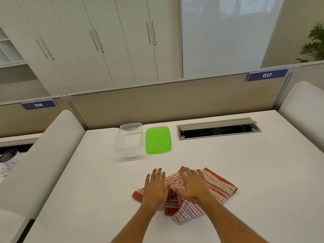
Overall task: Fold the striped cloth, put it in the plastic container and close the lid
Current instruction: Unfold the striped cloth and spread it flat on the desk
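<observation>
A: What is being done nearest the camera?

B: The striped cloth (217,185) is pressed flat on the bench (87,172) by the left hand (155,187) and right hand (192,185), fingers spread, nothing gripped. Folding seems barely begun; smoothing of the bunched middle is called for next.

A: Its long axis?

B: Roughly left-right. Farther off, the plastic container (128,140) lies open, the lid (158,140) beside it.
</observation>
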